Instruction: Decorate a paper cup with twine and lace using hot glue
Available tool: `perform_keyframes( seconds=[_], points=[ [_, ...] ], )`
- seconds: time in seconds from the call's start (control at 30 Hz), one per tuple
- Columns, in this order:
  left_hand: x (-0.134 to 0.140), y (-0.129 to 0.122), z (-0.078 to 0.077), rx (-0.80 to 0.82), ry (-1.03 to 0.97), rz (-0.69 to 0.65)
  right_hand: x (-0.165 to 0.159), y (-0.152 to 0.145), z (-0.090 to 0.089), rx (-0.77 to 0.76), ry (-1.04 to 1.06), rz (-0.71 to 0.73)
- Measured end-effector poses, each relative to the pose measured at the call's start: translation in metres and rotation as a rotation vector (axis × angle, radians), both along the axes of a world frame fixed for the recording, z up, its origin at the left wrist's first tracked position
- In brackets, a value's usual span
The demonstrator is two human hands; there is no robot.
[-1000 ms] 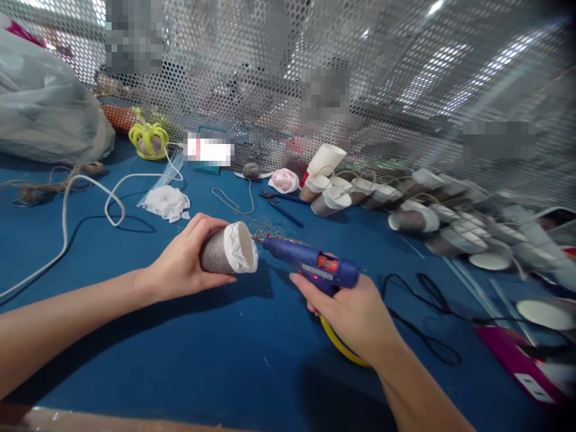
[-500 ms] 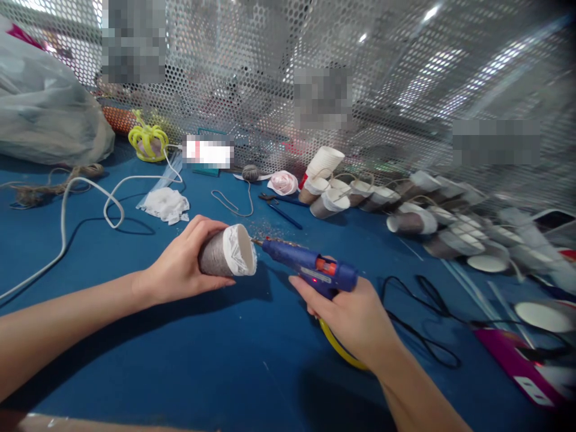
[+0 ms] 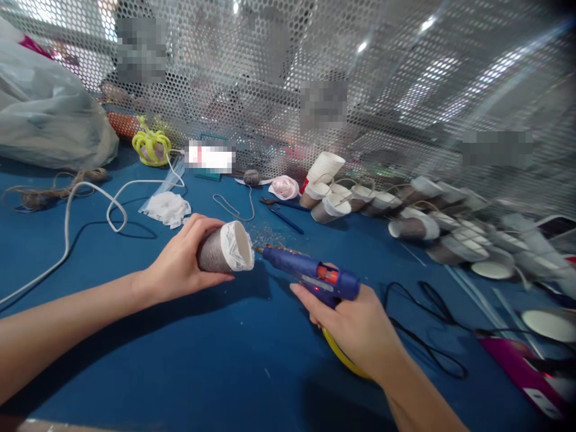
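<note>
My left hand [image 3: 186, 258] is wrapped round a paper cup [image 3: 213, 252] covered in grey cord, with a white lace band [image 3: 233, 246] at its rim. The cup lies on its side in the air, its mouth facing right. In my right hand [image 3: 355, 330] is a blue glue gun [image 3: 310, 270] with a small red light glowing on its side. Its nozzle points left, close to the lace rim; whether it touches I cannot tell. A roll of yellow tape [image 3: 344, 355] shows partly below my right hand.
Cord-wrapped cups [image 3: 330, 207] and a stack of white cups [image 3: 326, 167] stand at the back right. Blue-handled pliers [image 3: 285, 217], a pink ribbon roll [image 3: 284, 187], white lace [image 3: 166, 209] and a white cable [image 3: 67, 222] lie beyond my hands. Black cord [image 3: 432, 300] lies at right.
The glue gun's nozzle has drawn slightly away from the cup's rim and dipped a little. The cup has turned slightly in my left hand's grip. The whole view has shifted slightly.
</note>
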State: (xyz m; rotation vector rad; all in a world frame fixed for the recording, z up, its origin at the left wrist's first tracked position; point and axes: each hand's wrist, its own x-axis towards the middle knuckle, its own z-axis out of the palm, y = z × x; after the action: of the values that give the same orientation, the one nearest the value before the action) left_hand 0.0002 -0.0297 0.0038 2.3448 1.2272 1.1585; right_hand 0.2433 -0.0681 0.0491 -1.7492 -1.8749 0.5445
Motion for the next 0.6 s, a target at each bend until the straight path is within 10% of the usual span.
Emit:
perform_keyframes(
  seconds=[0.6],
  points=[
    [-0.0011, 0.0024, 0.0, 0.046, -0.002, 0.074, 0.0029, 0.0, -0.0032, -0.03, -0.02, -0.015]
  ],
)
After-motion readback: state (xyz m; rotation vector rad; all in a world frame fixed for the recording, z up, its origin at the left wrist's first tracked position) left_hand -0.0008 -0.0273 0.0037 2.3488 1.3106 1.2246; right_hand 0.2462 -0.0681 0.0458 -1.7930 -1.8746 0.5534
